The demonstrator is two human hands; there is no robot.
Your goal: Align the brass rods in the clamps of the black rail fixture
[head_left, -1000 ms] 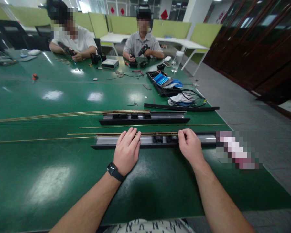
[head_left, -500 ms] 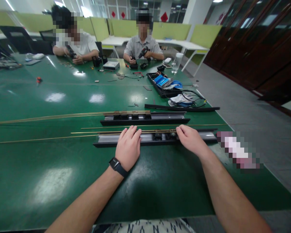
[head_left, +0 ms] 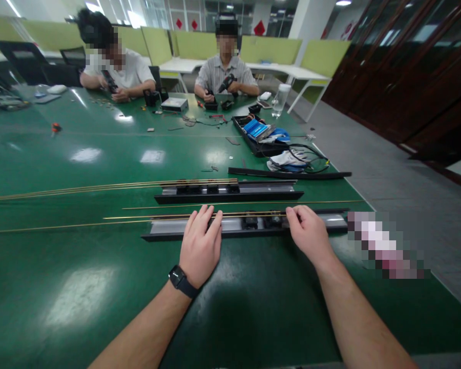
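Observation:
A long black-edged metal channel [head_left: 232,224] lies across the green table in front of me, with black blocks [head_left: 250,220] inside. Thin brass-coloured rods [head_left: 130,219] run along it, over the blocks. My left hand [head_left: 200,246], a dark watch on its wrist, rests palm down on the channel and rods, fingers stretched out. My right hand [head_left: 310,229] is closed in a pinch at the rods' right end, its fingertips partly hidden. Just beyond, a single rod [head_left: 330,203] lies on the table. Farther off, a second channel [head_left: 261,196] holds similar blocks, with several rods [head_left: 100,188] over it.
A black strip [head_left: 288,173] lies beyond the channels. Behind it are gloves with a cable [head_left: 297,159] and a black tray [head_left: 253,146] with blue items. Two people [head_left: 226,74] work across the table. A blurred-out object [head_left: 382,241] is at the right edge.
My right hand has shifted slightly right along the channel. My left hand stays over the rods. The whole view has tilted a little, so the channels appear slightly lower.

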